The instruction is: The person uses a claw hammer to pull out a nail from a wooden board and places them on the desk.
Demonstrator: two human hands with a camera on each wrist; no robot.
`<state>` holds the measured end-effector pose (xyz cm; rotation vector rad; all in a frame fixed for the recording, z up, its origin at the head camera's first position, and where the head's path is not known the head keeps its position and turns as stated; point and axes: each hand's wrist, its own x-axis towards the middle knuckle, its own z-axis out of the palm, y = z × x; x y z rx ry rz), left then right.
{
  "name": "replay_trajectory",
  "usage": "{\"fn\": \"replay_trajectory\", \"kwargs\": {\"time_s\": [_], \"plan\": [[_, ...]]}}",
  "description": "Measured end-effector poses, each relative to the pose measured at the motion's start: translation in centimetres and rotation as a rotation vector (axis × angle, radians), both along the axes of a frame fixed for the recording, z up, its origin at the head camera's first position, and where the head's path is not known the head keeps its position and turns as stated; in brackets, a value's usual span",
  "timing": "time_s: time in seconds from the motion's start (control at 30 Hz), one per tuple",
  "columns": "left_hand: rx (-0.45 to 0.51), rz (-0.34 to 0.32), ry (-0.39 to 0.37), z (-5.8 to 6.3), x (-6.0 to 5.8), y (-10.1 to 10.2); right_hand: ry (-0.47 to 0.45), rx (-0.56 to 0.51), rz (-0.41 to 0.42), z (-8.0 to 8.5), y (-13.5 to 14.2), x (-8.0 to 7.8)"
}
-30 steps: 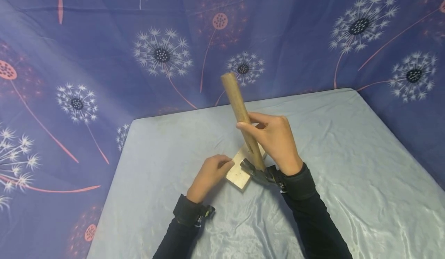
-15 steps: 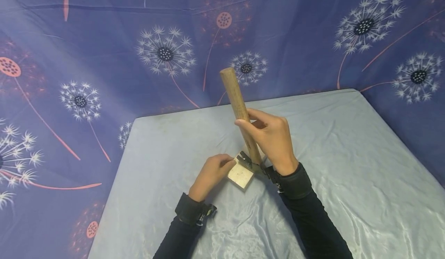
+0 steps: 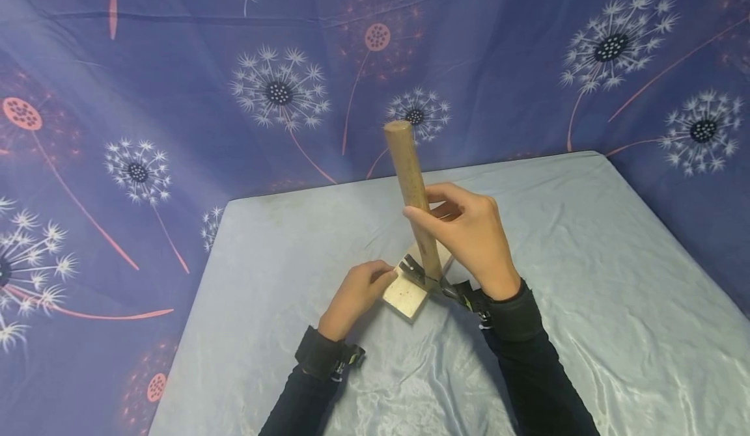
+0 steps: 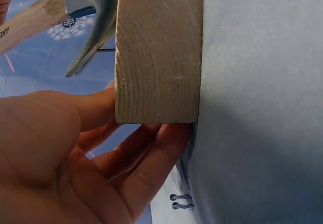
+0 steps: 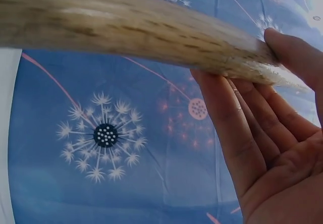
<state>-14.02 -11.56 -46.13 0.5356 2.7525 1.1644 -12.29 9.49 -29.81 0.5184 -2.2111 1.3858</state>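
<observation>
A claw hammer (image 3: 408, 166) stands nearly upright over a pale wooden block (image 3: 404, 298). My right hand (image 3: 469, 235) pinches its wooden handle (image 5: 166, 32) between thumb and fingertips, partway up. Low over the block's upper face is the steel claw (image 4: 96, 35), seen side-on in the left wrist view. A thin nail (image 4: 106, 50) sticks out of that face beside the claw. With thumb on the upper face and fingers at the end and underside, my left hand (image 3: 356, 295) holds the block's left edge.
Pale blue satin cloth (image 3: 281, 260) with wrinkles covers the table. Behind it hangs a purple-blue curtain (image 3: 193, 65) printed with dandelions. Dark wrist straps (image 3: 515, 312) with small cameras sit on both wrists.
The hammer's head has moved up and away along the block, and its handle has swung more upright, its top shifting right. My right hand follows rightward; the left stays on the block.
</observation>
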Motion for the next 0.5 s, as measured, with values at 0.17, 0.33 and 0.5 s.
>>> {"fn": "replay_trajectory", "kwargs": {"time_s": [0.17, 0.33, 0.5], "plan": [[-0.009, -0.004, 0.002, 0.02, -0.05, -0.09, -0.019, 0.004, 0.021, 0.37, 0.42, 0.32], [-0.024, -0.012, -0.014, 0.06, -0.15, -0.32, -0.035, 0.016, 0.022, 0.65, 0.62, 0.6], [-0.042, -0.018, -0.025, 0.13, -0.27, -0.31, -0.013, 0.026, 0.028, 0.91, 0.69, 0.67]]}}
